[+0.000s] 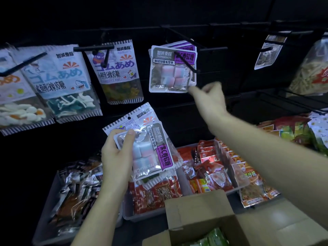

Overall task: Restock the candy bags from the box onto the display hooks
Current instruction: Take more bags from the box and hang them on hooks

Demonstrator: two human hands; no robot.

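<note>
The purple-labelled candy bags [173,68] already hang a few deep on a black display hook [186,62] at the middle of the dark wall, the front one showing pink-and-blue squares through its window. The right hand [208,98] is up at that front bag's lower right corner, thumb and fingers drawn together there; the blur keeps me from telling whether it pinches the corner or only touches it. Lower down, the left hand [118,153] grips a small stack of bags [147,146] of the same sort, thumb pressed across the top one, with a striped bag behind it whose punched hole shows at the top. The open cardboard box [200,215] sits at the person's front, green packets visible inside. To the left hang shark gummy bags [62,82] and bear gummy bags [120,73]; below, grey trays [129,213] hold red snack packets.

This looks like the hanging step, partway through. Next, I'd guess, the right hand must take a bag from the stack, find its hole and thread it over the hook's tip.
</note>
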